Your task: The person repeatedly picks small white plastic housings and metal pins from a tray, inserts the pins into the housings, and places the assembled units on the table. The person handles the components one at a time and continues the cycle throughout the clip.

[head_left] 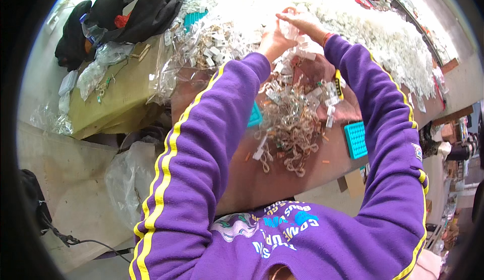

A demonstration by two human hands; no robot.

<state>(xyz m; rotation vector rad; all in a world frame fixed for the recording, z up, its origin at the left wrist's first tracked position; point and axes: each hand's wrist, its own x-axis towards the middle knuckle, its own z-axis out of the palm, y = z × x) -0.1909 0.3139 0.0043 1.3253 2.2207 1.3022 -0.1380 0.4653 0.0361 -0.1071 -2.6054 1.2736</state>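
Note:
Over the far middle of the brown table, my left hand (275, 41) and my right hand (305, 24) are raised close together. Their fingers bend toward each other around a small pale, partly clear piece, too washed out by the light to name. Just below the hands lie white tags and clear packets. Nearer to me a tangled heap of beige-brown cords (295, 139) with white tags spreads on the table. A yellow-and-black object (339, 84) rests beside my right forearm. Both sleeves are purple with yellow stripes.
A large mound of white-clear packets (383, 48) covers the far right. White-tagged pieces (212, 45) in clear plastic lie left of my hands. Teal trays (356, 140) sit near my arms. A black bag (146, 13) and a yellowish box (96, 111) stand at the left.

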